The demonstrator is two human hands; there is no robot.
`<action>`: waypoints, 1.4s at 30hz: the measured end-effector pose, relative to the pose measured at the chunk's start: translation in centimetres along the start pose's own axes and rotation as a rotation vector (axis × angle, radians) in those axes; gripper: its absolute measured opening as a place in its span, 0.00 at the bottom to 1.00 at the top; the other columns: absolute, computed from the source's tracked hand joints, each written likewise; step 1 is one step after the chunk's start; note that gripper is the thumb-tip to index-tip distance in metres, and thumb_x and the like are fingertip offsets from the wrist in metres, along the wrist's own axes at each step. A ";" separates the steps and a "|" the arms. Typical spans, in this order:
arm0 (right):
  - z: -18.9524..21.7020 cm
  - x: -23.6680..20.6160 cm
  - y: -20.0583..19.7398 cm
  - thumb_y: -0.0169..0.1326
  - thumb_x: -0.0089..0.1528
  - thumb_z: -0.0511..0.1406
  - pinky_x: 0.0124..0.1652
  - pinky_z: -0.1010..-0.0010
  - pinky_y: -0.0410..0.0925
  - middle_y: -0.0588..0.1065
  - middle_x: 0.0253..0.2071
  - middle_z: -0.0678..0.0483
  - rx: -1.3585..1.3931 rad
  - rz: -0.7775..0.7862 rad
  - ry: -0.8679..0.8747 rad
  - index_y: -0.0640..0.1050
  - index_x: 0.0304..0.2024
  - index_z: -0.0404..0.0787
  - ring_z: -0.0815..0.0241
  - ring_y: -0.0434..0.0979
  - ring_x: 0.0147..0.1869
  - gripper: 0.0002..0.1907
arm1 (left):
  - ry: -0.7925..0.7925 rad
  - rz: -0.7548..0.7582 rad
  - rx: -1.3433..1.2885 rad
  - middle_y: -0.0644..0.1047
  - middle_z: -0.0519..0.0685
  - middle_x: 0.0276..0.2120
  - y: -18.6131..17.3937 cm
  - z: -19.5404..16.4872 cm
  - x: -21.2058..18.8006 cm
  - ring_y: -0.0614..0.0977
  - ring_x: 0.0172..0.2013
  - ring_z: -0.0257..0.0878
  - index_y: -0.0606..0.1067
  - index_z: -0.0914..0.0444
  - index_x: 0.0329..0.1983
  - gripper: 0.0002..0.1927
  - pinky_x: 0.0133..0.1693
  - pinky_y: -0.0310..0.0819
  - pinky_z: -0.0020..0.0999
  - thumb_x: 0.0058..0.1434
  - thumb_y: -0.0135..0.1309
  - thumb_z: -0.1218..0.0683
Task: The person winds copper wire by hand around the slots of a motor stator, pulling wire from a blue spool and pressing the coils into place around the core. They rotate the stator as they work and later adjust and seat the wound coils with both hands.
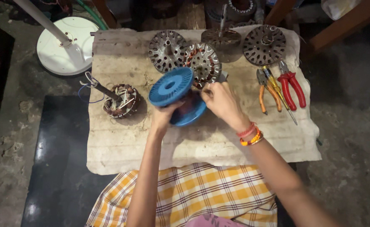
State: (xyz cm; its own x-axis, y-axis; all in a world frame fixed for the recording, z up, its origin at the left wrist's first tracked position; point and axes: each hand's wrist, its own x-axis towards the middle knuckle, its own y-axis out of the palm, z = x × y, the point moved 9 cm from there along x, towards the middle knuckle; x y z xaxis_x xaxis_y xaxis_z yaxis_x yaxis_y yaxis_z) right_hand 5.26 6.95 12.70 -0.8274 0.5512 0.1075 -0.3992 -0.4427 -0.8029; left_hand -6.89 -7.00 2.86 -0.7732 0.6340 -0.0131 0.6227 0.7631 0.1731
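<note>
Fan base: a white round stand base [65, 49] rests on the floor, far left
Wound stator: a copper-wound core [121, 100] sits on the pale cloth [122, 143], blue wire trailing off it
Left hand: the left hand [164, 117] grips a blue plastic spool [177, 96] from below, over the cloth's middle
Right hand: the right hand [220, 100] pinches closed at the spool's right side; what it holds is too small to tell
Metal covers: slotted discs [264, 44] line the far edge
Pliers: orange-handled pliers [267, 90], red-handled pliers [292, 84] lie right
</note>
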 end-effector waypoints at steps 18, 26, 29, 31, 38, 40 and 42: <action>-0.5 -8.4 11.1 0.49 0.69 0.28 0.26 0.81 0.68 0.80 0.33 0.55 1.070 0.193 0.235 0.79 0.58 0.32 0.73 0.73 0.26 0.16 | -0.070 -0.339 -0.885 0.77 0.48 0.55 0.7 3.3 -0.1 0.78 0.52 0.41 0.75 0.61 0.59 0.24 0.53 0.74 0.39 0.60 0.64 0.53; -3.6 -2.9 7.3 0.48 0.55 0.17 0.35 0.80 0.70 0.80 0.36 0.58 0.847 0.081 0.068 0.80 0.46 0.31 0.72 0.77 0.36 0.20 | -0.150 0.009 -0.897 0.77 0.47 0.55 2.4 1.7 -0.1 0.78 0.55 0.41 0.74 0.61 0.59 0.21 0.58 0.71 0.43 0.64 0.60 0.50; -4.9 -1.6 5.9 0.43 0.57 0.17 0.33 0.79 0.71 0.79 0.32 0.56 0.924 0.001 0.162 0.80 0.46 0.34 0.70 0.78 0.33 0.21 | -0.160 0.013 -0.870 0.78 0.48 0.54 2.8 1.9 -0.4 0.78 0.54 0.41 0.73 0.61 0.59 0.22 0.58 0.70 0.42 0.65 0.57 0.47; -5.3 -1.4 6.0 0.46 0.59 0.19 0.31 0.80 0.69 0.79 0.31 0.56 0.986 0.033 0.245 0.80 0.45 0.35 0.70 0.77 0.32 0.17 | -0.136 -0.021 -0.888 0.78 0.47 0.54 2.6 1.7 -0.7 0.78 0.55 0.40 0.74 0.60 0.59 0.25 0.59 0.71 0.39 0.63 0.55 0.44; -4.7 -2.2 6.7 0.52 0.67 0.25 0.28 0.84 0.61 0.77 0.32 0.57 1.267 0.112 0.292 0.75 0.48 0.37 0.73 0.74 0.32 0.08 | -0.305 0.009 -1.217 0.76 0.55 0.60 3.4 2.2 -1.1 0.76 0.61 0.48 0.71 0.63 0.64 0.36 0.64 0.70 0.46 0.63 0.55 0.35; -5.0 -2.1 6.8 0.52 0.66 0.26 0.27 0.83 0.60 0.78 0.32 0.57 1.295 0.102 0.302 0.74 0.48 0.38 0.73 0.73 0.31 0.08 | -0.372 0.038 -1.327 0.76 0.52 0.60 3.8 2.4 -1.5 0.76 0.61 0.46 0.71 0.59 0.66 0.35 0.67 0.69 0.46 0.63 0.55 0.35; -5.4 -1.8 6.7 0.52 0.65 0.26 0.27 0.83 0.61 0.78 0.31 0.58 1.295 0.077 0.315 0.74 0.48 0.38 0.73 0.72 0.30 0.09 | -0.377 0.098 -1.349 0.77 0.53 0.56 3.9 2.2 -1.7 0.78 0.57 0.48 0.71 0.60 0.62 0.35 0.63 0.71 0.47 0.58 0.56 0.34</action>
State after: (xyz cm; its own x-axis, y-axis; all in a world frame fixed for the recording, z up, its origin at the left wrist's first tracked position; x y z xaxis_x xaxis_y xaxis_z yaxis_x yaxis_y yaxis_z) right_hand 6.20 6.81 3.94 -0.8085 0.5560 -0.1930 -0.5861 -0.7309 0.3496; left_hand -2.88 -4.77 1.38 -0.5213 0.8365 -0.1686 -0.0880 0.1438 0.9857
